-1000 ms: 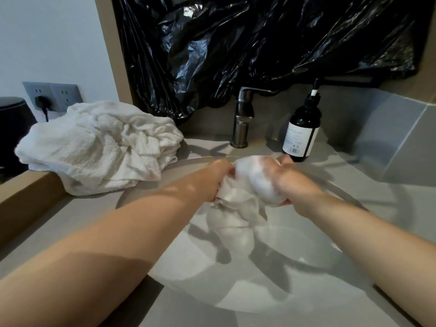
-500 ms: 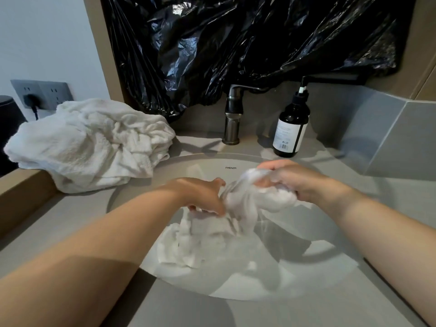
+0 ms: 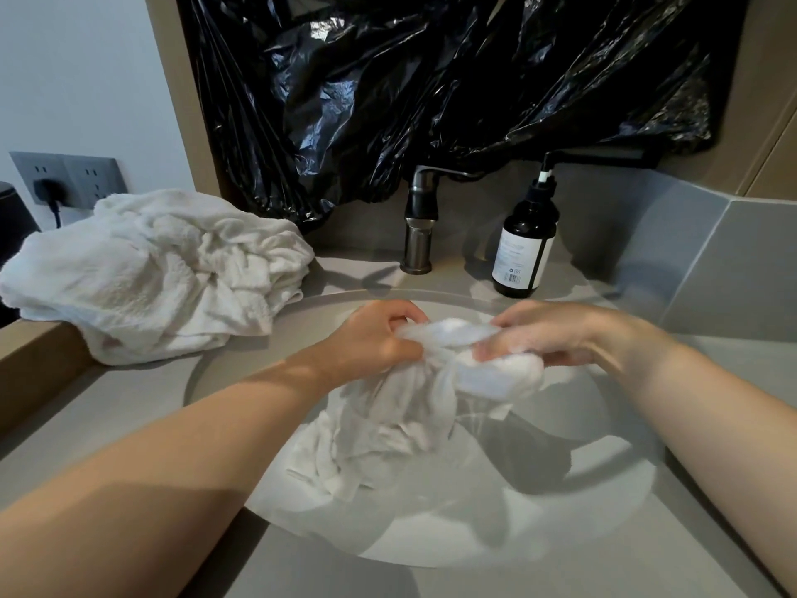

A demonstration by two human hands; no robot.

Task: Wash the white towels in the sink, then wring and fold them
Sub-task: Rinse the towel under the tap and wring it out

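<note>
A wet white towel [image 3: 388, 416] hangs over the round white sink [image 3: 595, 502], its lower part lying in the basin. My left hand [image 3: 371, 338] grips the towel's upper left bunch. My right hand [image 3: 556, 334] grips the bunched part on the right, fingers curled round it. The two hands are close together above the basin's back half. A crumpled pile of white towels [image 3: 159, 269] lies on the counter to the left of the sink.
A dark metal tap [image 3: 418, 235] stands behind the sink, a dark pump bottle [image 3: 524, 248] to its right. Black plastic sheeting [image 3: 431, 92] covers the wall above. Wall sockets with a plugged cord [image 3: 56, 183] sit at left. Grey counter [image 3: 108, 407] surrounds the basin.
The towel, bunched tight between both hands a second ago, now hangs looser and spreads into the basin. The hands have shifted along the cloth, the right one moving right.
</note>
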